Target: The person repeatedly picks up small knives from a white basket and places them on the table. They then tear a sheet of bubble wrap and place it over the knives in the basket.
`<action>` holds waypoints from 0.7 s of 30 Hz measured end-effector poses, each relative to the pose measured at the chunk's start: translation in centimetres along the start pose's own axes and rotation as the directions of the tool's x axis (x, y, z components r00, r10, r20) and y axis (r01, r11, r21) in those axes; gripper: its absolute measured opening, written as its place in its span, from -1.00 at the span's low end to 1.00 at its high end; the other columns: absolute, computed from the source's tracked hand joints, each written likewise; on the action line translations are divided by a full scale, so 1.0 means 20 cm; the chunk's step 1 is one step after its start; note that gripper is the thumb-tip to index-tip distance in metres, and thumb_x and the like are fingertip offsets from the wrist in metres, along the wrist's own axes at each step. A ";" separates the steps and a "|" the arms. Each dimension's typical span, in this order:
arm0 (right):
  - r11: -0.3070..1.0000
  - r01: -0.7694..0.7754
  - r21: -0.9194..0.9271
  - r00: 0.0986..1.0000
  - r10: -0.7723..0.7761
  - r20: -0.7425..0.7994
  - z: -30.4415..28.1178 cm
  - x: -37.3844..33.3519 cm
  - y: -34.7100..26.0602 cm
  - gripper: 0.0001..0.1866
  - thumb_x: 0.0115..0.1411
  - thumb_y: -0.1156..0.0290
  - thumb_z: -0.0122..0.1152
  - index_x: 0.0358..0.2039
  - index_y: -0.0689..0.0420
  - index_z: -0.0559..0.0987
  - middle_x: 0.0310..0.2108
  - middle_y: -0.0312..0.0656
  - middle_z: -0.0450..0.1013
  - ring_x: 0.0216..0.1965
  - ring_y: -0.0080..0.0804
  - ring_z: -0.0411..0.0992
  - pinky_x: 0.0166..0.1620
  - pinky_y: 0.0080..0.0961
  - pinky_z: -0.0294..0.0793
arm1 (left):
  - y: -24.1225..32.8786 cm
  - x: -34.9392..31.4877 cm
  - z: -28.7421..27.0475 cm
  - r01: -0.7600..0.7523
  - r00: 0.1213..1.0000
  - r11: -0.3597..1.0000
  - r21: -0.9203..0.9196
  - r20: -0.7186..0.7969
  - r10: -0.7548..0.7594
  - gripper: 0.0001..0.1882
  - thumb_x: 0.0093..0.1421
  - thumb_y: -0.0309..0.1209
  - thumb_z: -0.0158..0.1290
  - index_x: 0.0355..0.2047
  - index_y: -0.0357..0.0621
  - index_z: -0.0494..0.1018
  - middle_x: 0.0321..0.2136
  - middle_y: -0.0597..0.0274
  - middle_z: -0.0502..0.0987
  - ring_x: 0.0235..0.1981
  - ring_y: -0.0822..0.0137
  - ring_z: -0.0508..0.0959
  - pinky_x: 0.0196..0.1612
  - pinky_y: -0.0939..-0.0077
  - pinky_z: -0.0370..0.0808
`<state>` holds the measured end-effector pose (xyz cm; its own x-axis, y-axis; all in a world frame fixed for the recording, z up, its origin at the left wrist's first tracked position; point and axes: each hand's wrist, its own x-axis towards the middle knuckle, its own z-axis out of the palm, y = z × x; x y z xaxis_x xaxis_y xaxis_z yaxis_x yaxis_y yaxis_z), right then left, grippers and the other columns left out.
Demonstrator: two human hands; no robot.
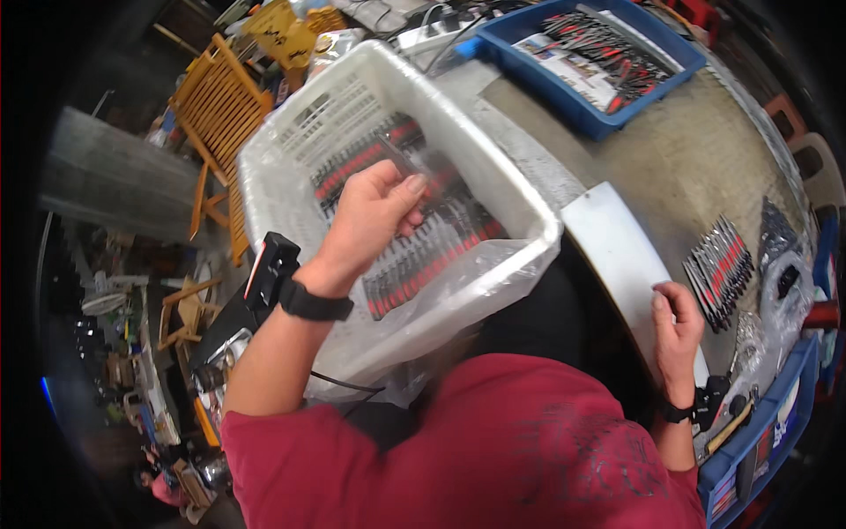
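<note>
My left hand (374, 212) is above the white plastic crate (524, 207), thumb and fingers drawn together. Something thin and clear seems to show at the fingertips, but blur keeps me from making it out. Below it in the crate lie rows of slim black-and-red tools (432, 278), packed side by side; their exact kind is too small to tell. My right hand (677, 333) rests by the white board (617, 238) at the table's edge, fingers loosely bent, thumb apart, nothing seen in it. Just beyond it lies a row of slim silver, black and red tools (718, 269).
A blue tray (586, 115) of loose black-and-red tools stands on the worn table (617, 167). Clear plastic bags (780, 291) and a blue bin (758, 450) are at the right. Clear film lines the crate. A folding wooden chair (220, 115) stands beyond it.
</note>
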<state>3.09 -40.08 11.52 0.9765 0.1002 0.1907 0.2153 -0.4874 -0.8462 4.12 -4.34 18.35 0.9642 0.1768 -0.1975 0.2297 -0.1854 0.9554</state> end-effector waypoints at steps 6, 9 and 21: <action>0.986 -0.168 -0.020 0.983 0.169 0.068 0.02 -0.07 0.12 -0.89 0.06 0.53 -0.02 -0.46 0.33 0.41 -0.54 -0.14 0.34 -0.47 -0.40 0.30 -0.35 -0.57 0.28 | -0.38 0.02 -0.31 0.334 0.942 0.854 0.398 -0.171 -0.289 -0.80 0.11 -0.41 -0.02 -0.61 -0.24 0.38 -0.75 0.34 0.37 -0.76 0.58 0.34 -0.73 0.71 0.28; 0.995 -0.072 -0.061 0.996 0.076 0.055 0.05 -0.09 0.13 -0.91 0.07 0.55 -0.04 -0.47 0.32 0.39 -0.56 -0.12 0.30 -0.50 -0.37 0.27 -0.38 -0.55 0.27 | -0.56 0.02 -0.39 0.450 0.893 0.742 0.496 -0.239 -0.381 -0.78 0.07 -0.44 0.00 -0.67 -0.28 0.37 -0.77 0.30 0.37 -0.79 0.54 0.35 -0.76 0.65 0.29; 0.977 -0.208 -0.039 0.972 0.211 0.105 0.05 -0.06 0.14 -0.89 0.10 0.53 -0.06 -0.45 0.33 0.39 -0.53 -0.16 0.29 -0.49 -0.44 0.24 -0.39 -0.61 0.24 | -1.01 -0.05 -0.49 0.753 0.653 0.495 0.434 -0.395 -0.646 -0.85 -0.19 -0.49 0.07 -0.78 -0.30 0.40 -0.80 0.03 0.38 -0.67 0.20 0.51 -0.66 0.35 0.38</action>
<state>2.53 -40.71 8.39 0.9953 0.0854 -0.0458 0.0065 -0.5311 -0.8473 -2.86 8.76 1.48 0.4286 0.6172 -0.6598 0.8969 -0.3784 0.2286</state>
